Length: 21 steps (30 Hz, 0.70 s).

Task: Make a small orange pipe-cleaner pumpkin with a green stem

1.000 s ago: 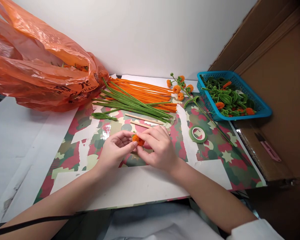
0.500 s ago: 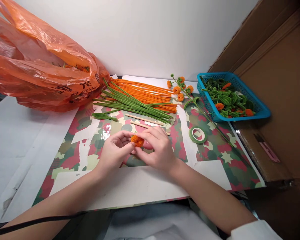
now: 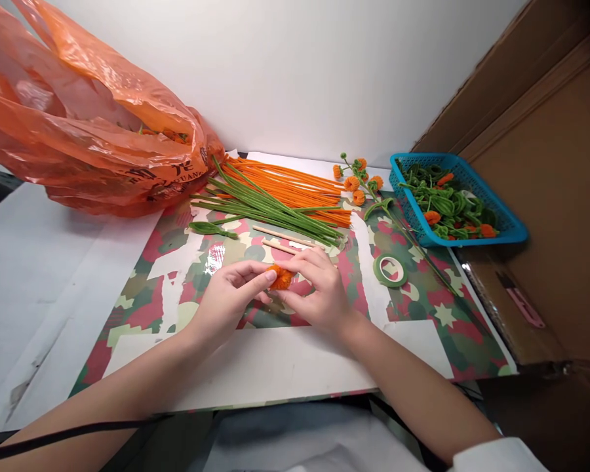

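Observation:
Between my two hands is a small orange pipe-cleaner flower (image 3: 281, 278), held above the front part of the table. My left hand (image 3: 231, 292) pinches it from the left, thumb pressed on its face. From the right, the fingers of my right hand (image 3: 319, 288) grip its edge. Just beyond the hands lie two thin wooden sticks (image 3: 280, 247), partly covered by my right hand. Behind them are a bundle of green pipe cleaners (image 3: 280, 210) and a bundle of orange pipe cleaners (image 3: 295, 182). A green pipe-cleaner leaf (image 3: 211, 229) lies left of the sticks.
A roll of green tape (image 3: 390, 270) lies to the right, near a finished stem with orange flowers (image 3: 356, 183). A blue basket (image 3: 509, 237) holds green and orange pieces. An orange plastic bag (image 3: 103, 177) stands back left; a pink cutter (image 3: 526, 308) lies far right on cardboard.
My left thumb has moved onto the flower's face, and the flower appears turned between my fingers. The whole view has shifted slightly.

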Available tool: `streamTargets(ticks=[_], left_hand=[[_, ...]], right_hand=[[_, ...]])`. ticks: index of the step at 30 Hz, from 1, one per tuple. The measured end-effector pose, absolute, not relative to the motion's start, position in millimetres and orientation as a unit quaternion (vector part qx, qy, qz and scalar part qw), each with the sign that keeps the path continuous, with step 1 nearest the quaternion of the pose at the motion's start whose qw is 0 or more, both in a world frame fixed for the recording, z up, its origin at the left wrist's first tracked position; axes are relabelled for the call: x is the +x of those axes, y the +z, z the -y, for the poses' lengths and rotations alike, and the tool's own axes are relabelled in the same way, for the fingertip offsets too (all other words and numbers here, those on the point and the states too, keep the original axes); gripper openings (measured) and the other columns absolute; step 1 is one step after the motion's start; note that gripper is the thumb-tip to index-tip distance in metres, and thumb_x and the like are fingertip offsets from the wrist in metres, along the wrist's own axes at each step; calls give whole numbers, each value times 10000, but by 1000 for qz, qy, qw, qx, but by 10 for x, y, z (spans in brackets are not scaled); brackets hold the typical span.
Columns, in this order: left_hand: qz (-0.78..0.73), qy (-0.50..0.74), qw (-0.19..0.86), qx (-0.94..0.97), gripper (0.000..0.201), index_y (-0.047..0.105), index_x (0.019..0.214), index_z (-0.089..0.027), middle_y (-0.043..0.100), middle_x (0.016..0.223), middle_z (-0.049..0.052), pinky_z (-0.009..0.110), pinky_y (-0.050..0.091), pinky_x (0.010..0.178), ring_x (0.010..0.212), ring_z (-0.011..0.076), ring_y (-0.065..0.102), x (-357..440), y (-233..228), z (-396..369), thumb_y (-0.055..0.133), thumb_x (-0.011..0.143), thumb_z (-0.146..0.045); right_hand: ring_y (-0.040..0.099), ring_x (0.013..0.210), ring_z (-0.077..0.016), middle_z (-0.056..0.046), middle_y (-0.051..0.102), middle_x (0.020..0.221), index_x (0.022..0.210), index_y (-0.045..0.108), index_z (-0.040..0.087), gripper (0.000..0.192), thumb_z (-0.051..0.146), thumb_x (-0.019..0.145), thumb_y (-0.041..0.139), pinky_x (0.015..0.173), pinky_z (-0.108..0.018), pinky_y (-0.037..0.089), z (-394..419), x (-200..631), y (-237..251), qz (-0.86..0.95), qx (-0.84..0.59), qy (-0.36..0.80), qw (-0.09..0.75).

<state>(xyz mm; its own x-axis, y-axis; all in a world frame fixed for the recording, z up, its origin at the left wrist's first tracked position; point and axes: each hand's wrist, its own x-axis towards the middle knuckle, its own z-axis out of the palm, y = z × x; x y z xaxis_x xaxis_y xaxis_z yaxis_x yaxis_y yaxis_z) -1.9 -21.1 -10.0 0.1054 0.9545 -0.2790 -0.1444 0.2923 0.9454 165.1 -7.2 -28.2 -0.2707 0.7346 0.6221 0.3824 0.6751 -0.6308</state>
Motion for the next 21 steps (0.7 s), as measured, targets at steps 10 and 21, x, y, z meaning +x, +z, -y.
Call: streamTargets(ticks=[10,21], left_hand=[[-490,442,665,351,234,694,682,-178,587,538,-35,197,508,476,470,97,564,-10,-90,198,814,682,-379],[-509,468,624,363,279,757,841,-193,706,766,-1,179,554,535,554,89,619,-41,-162,209,833,681,-409]], right_hand=[[608,862,-199,-57,684,895,1020,686,191,210,230,813,694,807,-377,486,65,1663,-277,767,-353,197,498],[642,903,-195,-33,703,913,1012,690,249,221,201,800,730,829,-366,514,77,1643,-280,727,-353,273,523]])
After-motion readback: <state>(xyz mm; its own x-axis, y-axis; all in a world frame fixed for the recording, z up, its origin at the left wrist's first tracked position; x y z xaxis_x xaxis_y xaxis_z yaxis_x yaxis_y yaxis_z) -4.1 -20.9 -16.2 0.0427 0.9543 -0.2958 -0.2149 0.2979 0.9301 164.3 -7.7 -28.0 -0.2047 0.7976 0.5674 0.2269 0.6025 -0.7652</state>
